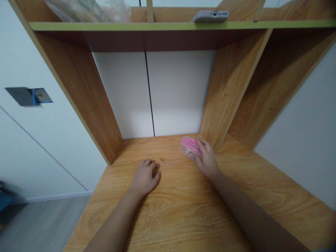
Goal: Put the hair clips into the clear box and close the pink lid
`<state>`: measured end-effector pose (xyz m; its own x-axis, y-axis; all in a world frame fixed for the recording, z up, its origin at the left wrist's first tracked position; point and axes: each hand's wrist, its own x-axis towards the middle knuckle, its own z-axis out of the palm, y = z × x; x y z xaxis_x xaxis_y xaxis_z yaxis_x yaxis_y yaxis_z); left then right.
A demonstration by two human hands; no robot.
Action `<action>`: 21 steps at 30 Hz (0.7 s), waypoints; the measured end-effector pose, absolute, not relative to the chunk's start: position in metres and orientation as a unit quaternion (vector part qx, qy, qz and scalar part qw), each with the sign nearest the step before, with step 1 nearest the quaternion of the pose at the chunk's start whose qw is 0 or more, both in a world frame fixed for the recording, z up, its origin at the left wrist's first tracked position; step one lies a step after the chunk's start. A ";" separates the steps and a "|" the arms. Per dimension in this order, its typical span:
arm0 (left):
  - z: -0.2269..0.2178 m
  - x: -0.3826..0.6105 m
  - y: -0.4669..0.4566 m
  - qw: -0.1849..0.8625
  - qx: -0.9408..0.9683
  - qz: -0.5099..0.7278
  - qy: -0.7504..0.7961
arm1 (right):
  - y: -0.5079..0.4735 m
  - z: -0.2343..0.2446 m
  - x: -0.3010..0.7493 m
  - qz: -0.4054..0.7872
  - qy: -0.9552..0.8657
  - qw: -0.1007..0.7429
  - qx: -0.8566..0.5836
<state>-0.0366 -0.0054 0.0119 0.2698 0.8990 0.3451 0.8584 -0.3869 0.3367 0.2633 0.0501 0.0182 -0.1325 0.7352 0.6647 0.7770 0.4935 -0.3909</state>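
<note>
My right hand (207,161) grips a pink object in a clear plastic wrap (189,146), fingers closed around its right side, close to the desk's right upright panel. The pink object rests on or just above the wooden desk (178,206). My left hand (145,176) lies on the desk to the left, fingers curled under into a loose fist, holding nothing that shows.
A wooden hutch surrounds the desk: side panels (86,101) left and right, and a green-edged shelf (168,25) above. On that shelf lie a grey flat device (210,15) and a clear plastic bag (89,9). White wall with a dark seam (149,94) behind.
</note>
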 end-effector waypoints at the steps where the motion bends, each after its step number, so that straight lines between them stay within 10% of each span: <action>1: 0.011 -0.037 -0.005 0.045 0.795 0.253 0.550 | 0.046 0.019 0.258 0.004 -0.766 0.431 -0.477; 21: 0.010 -0.027 -0.007 0.165 0.801 0.384 0.428 | 0.004 0.025 0.215 0.181 -0.884 0.349 -0.252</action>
